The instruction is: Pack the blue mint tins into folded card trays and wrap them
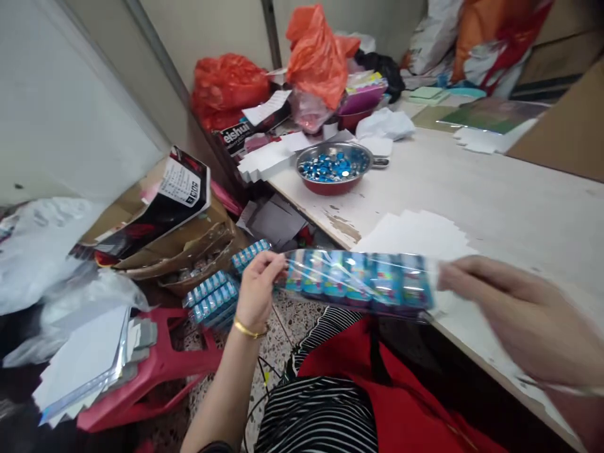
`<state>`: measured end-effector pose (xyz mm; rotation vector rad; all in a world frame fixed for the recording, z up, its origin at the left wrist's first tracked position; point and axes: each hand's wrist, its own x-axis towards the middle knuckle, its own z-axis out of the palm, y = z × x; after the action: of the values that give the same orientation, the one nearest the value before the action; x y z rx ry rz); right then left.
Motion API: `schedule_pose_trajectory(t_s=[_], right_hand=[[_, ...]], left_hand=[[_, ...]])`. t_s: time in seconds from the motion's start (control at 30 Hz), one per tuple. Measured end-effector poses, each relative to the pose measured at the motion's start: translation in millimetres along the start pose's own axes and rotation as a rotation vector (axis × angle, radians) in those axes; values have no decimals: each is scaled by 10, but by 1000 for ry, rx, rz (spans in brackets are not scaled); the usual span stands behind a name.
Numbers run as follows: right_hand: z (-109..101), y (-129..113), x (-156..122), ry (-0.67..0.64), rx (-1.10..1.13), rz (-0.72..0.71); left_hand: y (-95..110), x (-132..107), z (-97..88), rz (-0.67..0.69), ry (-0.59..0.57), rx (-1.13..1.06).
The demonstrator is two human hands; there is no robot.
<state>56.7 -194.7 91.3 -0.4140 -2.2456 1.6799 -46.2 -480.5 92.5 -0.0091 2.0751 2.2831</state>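
I hold a long clear plastic packet (pixel 358 280) filled with a row of blue items, level above my lap at the table's front edge. My left hand (pixel 257 290), with a gold bangle at the wrist, pinches its left end. My right hand (pixel 523 321), blurred by motion, grips its right end. Under the packet lies a stack of white paper sheets (pixel 415 233) on the table. More filled blue packets (pixel 214 296) lie piled below my left hand, on a red plastic stool (pixel 160 371).
A metal bowl (pixel 330 185) of blue gems stands on the white table (pixel 495 201). Behind it are orange bags (pixel 316 53), papers and clutter. Cardboard boxes (pixel 189 239) and plastic bags (pixel 42 251) sit at the left. White cards (pixel 85 365) lie on the stool.
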Motion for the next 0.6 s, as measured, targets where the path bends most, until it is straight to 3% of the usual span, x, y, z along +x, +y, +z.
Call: schedule_pose_trajectory(t_s=[0.07,0.13,0.2,0.27,0.33,0.43,0.6], right_hand=[[724,-64,257,-176,52,10],[1456,96,489,-309,87,107],[2151,439,687,-419,97,258],[2785,862,857,-485,70,389],[3346,1269,1014,-481,-1,505],[4042,1764,1251,-474,-91,579],[4801,2370,1593,-539,-247,603]], left_hand=[[-154,91,-569,-3,161,67],[-446,209,-1099,-37,297,135],[-863,356,-1552,-131,430,196],[-1353,533,-1890,-281,561,234],[-1848,747,-2110,-404,672,241],[-2498,1113,-2288,-486,779,256],[-3279,1594,-2513,-549,906,360]])
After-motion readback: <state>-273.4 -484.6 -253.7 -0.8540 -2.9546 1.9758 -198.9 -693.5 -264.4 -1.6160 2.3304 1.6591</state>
